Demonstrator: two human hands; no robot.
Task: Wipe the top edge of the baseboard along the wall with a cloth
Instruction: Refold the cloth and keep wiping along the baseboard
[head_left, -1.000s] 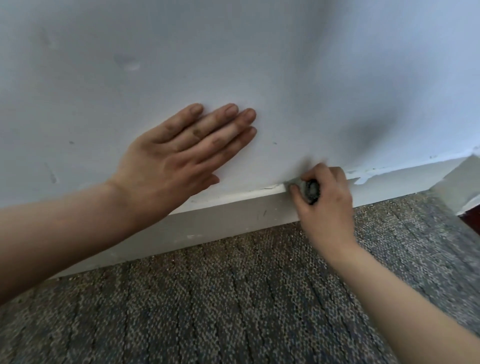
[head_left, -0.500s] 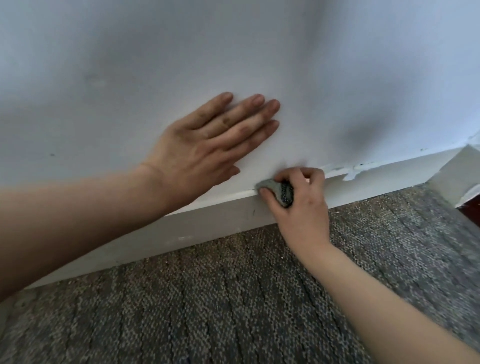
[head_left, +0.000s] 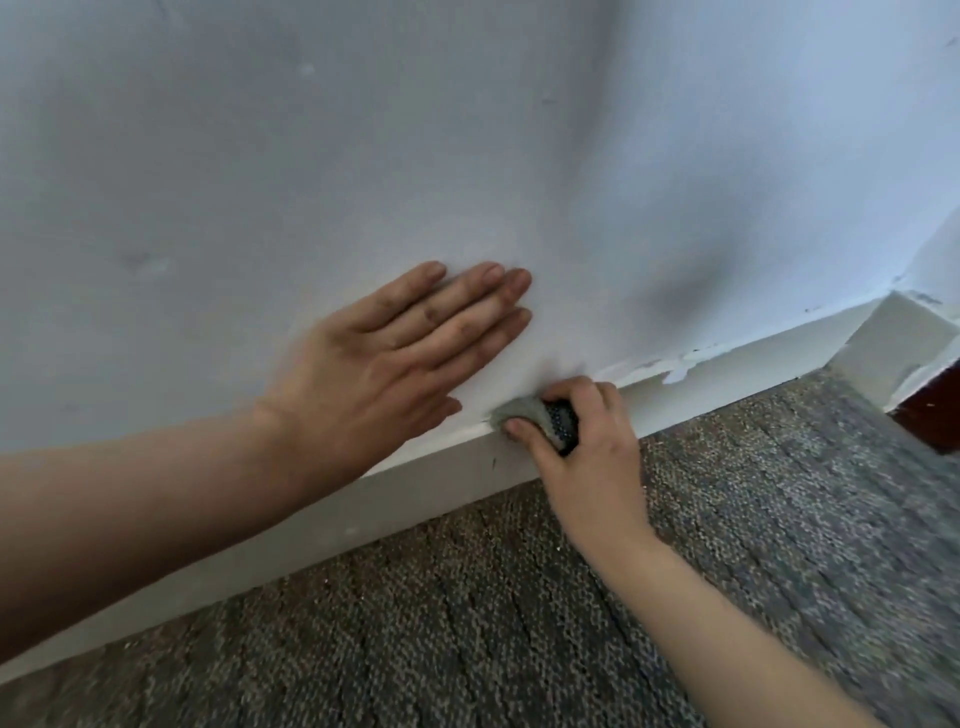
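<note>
Pinching a bunched cloth (head_left: 524, 410) onto the baseboard (head_left: 415, 483) top edge to wipe, the right hand (head_left: 582, 447) works just below the left hand (head_left: 395, 358), spread flat on the wall (head_left: 467, 130), likely for balance.

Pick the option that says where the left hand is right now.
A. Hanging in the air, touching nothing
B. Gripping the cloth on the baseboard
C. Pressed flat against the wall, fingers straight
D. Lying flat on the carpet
C: the left hand lies palm-down on the wall above the baseboard, while the right hand grips the cloth on the baseboard's top edge.
</note>
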